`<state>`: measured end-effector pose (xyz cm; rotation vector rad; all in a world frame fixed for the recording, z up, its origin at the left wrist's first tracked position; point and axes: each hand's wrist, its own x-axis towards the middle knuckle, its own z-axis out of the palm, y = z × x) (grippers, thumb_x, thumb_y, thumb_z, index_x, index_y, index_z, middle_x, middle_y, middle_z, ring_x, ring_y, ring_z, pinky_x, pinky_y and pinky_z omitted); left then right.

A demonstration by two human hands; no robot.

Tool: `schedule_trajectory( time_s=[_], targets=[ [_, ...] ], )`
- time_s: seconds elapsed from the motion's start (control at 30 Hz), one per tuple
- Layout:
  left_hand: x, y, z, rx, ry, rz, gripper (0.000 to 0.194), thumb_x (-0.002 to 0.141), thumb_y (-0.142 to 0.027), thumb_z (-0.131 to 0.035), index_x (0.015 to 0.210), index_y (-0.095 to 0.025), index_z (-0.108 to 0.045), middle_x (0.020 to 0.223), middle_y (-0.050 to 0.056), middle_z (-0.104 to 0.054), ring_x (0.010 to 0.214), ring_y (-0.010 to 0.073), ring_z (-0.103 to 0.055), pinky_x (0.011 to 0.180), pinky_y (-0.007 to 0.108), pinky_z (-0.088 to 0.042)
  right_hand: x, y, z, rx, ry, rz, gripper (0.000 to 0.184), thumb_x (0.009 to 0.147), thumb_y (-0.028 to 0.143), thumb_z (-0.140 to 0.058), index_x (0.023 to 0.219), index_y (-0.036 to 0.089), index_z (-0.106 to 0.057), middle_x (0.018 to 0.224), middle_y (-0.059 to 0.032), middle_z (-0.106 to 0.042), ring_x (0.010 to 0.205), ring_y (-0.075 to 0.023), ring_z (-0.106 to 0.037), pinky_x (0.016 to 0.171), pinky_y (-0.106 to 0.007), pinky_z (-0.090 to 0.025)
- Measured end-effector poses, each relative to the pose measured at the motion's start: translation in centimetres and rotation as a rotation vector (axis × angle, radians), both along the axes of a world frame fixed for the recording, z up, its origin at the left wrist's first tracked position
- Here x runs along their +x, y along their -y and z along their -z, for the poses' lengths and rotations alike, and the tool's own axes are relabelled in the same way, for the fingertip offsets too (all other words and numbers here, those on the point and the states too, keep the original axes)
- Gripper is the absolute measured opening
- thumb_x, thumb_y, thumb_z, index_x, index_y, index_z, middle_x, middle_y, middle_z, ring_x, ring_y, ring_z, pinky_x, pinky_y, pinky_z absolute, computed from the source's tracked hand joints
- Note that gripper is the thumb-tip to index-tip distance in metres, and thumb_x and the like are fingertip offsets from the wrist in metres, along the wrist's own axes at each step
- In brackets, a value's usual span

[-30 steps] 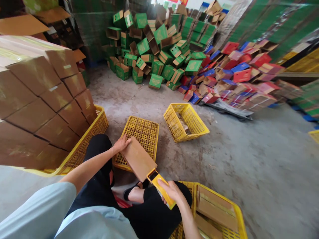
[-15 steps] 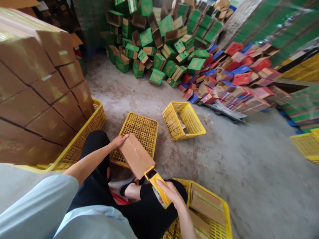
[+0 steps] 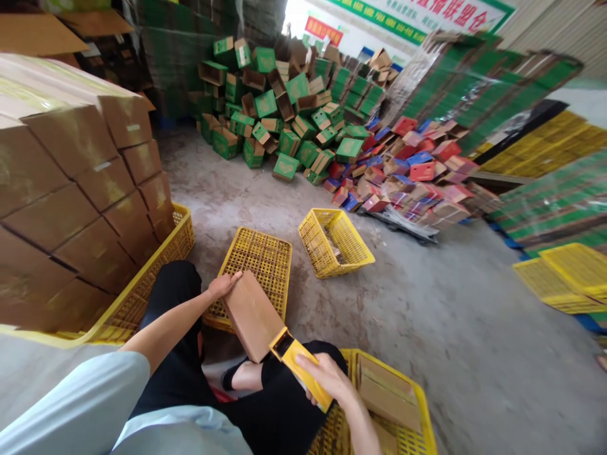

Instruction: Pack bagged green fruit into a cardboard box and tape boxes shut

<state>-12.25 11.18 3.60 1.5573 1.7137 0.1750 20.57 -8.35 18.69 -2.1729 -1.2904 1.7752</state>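
Observation:
My left hand (image 3: pixel 224 285) grips the far end of a brown cardboard box (image 3: pixel 253 315), its fingers over the top edge. The box lies tilted, partly over an upturned yellow crate (image 3: pixel 265 249). In my right hand (image 3: pixel 325 374) is a yellow tape dispenser (image 3: pixel 300 366). The dispenser's head touches or nearly touches the near end of the box; exact contact cannot be made out. My right fingers wrap round the dispenser's body, and some are hidden beneath it.
At left, stacked brown cartons (image 3: pixel 90 202) rise from a yellow crate (image 3: pixel 184 237). Another yellow basket (image 3: pixel 332 246) stands ahead. Beside my right leg, a yellow crate (image 3: pixel 427 420) holds brown boxes (image 3: pixel 386 388). Green boxes (image 3: pixel 284 165) and red and blue boxes (image 3: pixel 422 172) lie heaped behind.
The view has tipped up, showing a wall banner. The dispenser has turned slightly at the box's near end. Both hands keep their holds.

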Motion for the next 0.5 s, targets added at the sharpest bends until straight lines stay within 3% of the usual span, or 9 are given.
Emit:
schedule_trajectory(
  time_s=[0.2, 0.5],
  targets=[
    [0.0, -0.4, 1.2, -0.067, -0.07, 0.0, 0.088, 0.099, -0.074, -0.015, 0.119, -0.011, -0.074, 0.128, 0.025, -0.071, 0.124, 0.0399, -0.066, 0.101, 0.044, -0.05, 0.7, 2.2, 1.2, -0.024, -0.022, 0.092, 0.055, 0.092, 0.07, -0.056, 0.084, 0.016, -0.065, 0.055, -0.0042, -0.069, 0.048, -0.0166, -0.066, 0.047, -0.023, -0.053],
    [-0.4, -0.8, 2.2, -0.074, -0.123, -0.008, 0.092, 0.098, -0.078, -0.013, 0.12, -0.012, -0.073, 0.131, 0.025, -0.069, 0.127, 0.0381, -0.064, 0.101, 0.042, -0.049, 2.3, 3.0, 2.8, -0.08, -0.042, 0.036, 0.06, 0.085, 0.078, -0.059, 0.083, 0.018, -0.062, 0.058, -0.0038, -0.071, 0.05, -0.0186, -0.068, 0.048, -0.024, -0.054]
  ],
)
